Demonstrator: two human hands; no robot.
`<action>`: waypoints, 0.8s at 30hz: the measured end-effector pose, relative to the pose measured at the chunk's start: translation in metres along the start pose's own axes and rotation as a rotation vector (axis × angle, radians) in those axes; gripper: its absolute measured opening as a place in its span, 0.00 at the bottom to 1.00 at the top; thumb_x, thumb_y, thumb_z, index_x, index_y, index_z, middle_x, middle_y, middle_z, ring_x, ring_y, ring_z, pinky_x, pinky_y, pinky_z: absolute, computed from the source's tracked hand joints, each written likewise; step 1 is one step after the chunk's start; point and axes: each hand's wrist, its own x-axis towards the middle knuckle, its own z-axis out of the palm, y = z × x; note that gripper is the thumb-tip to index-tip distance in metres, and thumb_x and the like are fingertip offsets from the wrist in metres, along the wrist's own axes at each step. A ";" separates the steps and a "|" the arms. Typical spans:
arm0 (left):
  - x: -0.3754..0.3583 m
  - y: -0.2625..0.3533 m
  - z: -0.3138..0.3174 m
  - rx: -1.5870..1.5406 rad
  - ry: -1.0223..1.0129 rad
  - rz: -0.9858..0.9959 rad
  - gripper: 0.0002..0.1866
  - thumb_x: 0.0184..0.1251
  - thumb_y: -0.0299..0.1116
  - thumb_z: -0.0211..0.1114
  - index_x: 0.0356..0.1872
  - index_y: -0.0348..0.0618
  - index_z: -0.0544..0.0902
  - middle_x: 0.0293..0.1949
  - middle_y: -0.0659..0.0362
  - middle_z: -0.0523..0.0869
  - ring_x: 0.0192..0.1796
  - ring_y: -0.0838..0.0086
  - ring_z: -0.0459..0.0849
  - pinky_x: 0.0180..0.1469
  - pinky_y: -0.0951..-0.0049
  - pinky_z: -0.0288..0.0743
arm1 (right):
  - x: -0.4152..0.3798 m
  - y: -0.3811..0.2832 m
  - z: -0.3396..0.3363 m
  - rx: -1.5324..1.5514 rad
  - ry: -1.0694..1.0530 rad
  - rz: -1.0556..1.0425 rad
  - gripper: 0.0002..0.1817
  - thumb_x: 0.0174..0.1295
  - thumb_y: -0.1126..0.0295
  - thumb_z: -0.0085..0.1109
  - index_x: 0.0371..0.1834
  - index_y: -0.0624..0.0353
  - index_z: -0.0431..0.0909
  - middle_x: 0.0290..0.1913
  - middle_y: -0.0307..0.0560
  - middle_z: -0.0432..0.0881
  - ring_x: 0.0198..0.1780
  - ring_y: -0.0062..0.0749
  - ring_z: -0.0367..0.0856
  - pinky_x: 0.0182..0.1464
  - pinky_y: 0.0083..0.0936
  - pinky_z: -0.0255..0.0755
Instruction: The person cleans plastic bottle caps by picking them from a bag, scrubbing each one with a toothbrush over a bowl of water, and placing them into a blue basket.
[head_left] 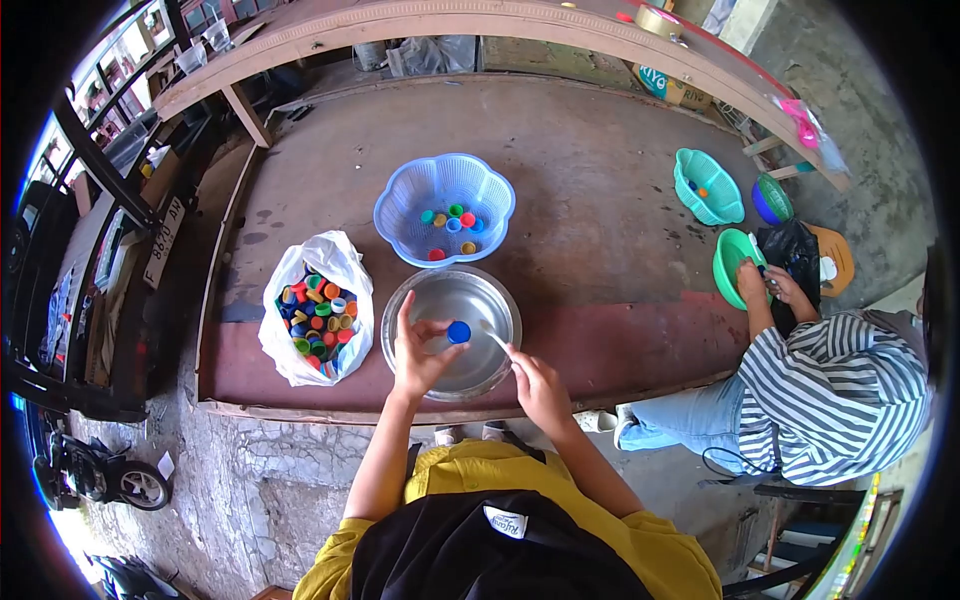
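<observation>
Above a metal bowl (508,310), my left hand (422,352) pinches a blue bottle cap (458,332) between thumb and finger. A white toothbrush (496,337) is gripped in my right hand (541,384), its head pointing toward the cap but a little apart from it. The bowl seems to hold clear liquid. Just behind it stands a blue plastic basket (392,215) with several coloured caps in it. Left of the bowl, a white plastic bag (281,351) lies open, full of bottle caps in many colours.
A co-worker (840,390) in a striped shirt sits at the right, hands over a green bowl (727,268). A teal basket (722,205) with a few caps stands beyond. A wooden beam (480,22) crosses the far side of the tabletop (600,200).
</observation>
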 end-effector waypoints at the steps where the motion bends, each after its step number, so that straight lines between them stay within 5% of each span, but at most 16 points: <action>1: -0.002 0.000 0.001 -0.046 0.002 -0.015 0.57 0.42 0.19 0.76 0.71 0.42 0.45 0.40 0.52 0.83 0.46 0.69 0.83 0.55 0.69 0.75 | 0.002 0.006 0.003 0.074 0.086 -0.062 0.16 0.64 0.78 0.50 0.55 0.62 0.73 0.31 0.51 0.79 0.28 0.37 0.79 0.32 0.28 0.72; 5: -0.005 0.000 0.004 -0.150 -0.018 -0.041 0.55 0.46 0.19 0.75 0.71 0.44 0.45 0.46 0.49 0.82 0.50 0.68 0.82 0.57 0.67 0.73 | -0.010 -0.001 0.012 0.508 -0.019 0.178 0.15 0.68 0.76 0.48 0.57 0.63 0.71 0.32 0.38 0.75 0.30 0.15 0.65 0.32 0.15 0.63; 8: -0.007 0.003 0.007 -0.287 -0.025 -0.037 0.52 0.49 0.18 0.72 0.71 0.44 0.45 0.49 0.48 0.81 0.52 0.67 0.81 0.58 0.67 0.73 | -0.015 -0.012 0.015 0.603 0.007 0.212 0.16 0.67 0.77 0.48 0.58 0.64 0.71 0.33 0.41 0.76 0.31 0.15 0.68 0.33 0.14 0.65; 11: -0.009 -0.004 0.006 -0.385 -0.011 -0.118 0.49 0.53 0.17 0.69 0.71 0.43 0.45 0.52 0.46 0.79 0.54 0.67 0.80 0.60 0.67 0.72 | -0.014 -0.018 0.010 0.317 0.244 -0.017 0.15 0.67 0.76 0.48 0.56 0.65 0.72 0.33 0.45 0.78 0.33 0.17 0.73 0.34 0.17 0.67; 15: -0.009 -0.004 0.002 -0.508 -0.109 -0.165 0.46 0.57 0.17 0.66 0.71 0.41 0.45 0.54 0.44 0.78 0.56 0.67 0.78 0.60 0.68 0.71 | -0.011 -0.023 0.006 0.298 0.010 -0.053 0.20 0.62 0.79 0.49 0.60 0.60 0.71 0.36 0.58 0.80 0.36 0.50 0.81 0.37 0.32 0.73; 19: -0.011 -0.007 0.000 -0.484 -0.101 -0.233 0.40 0.63 0.22 0.63 0.69 0.31 0.45 0.54 0.45 0.78 0.56 0.69 0.77 0.60 0.71 0.70 | 0.007 -0.016 0.010 0.355 0.054 0.041 0.17 0.64 0.78 0.50 0.57 0.60 0.73 0.33 0.60 0.80 0.32 0.50 0.81 0.34 0.32 0.73; 24: -0.015 -0.014 -0.004 -0.571 -0.156 -0.281 0.36 0.67 0.24 0.58 0.70 0.33 0.47 0.59 0.42 0.73 0.58 0.66 0.77 0.63 0.66 0.69 | -0.004 -0.017 0.012 0.349 0.040 -0.007 0.17 0.63 0.79 0.51 0.56 0.61 0.73 0.32 0.59 0.80 0.33 0.49 0.81 0.33 0.31 0.73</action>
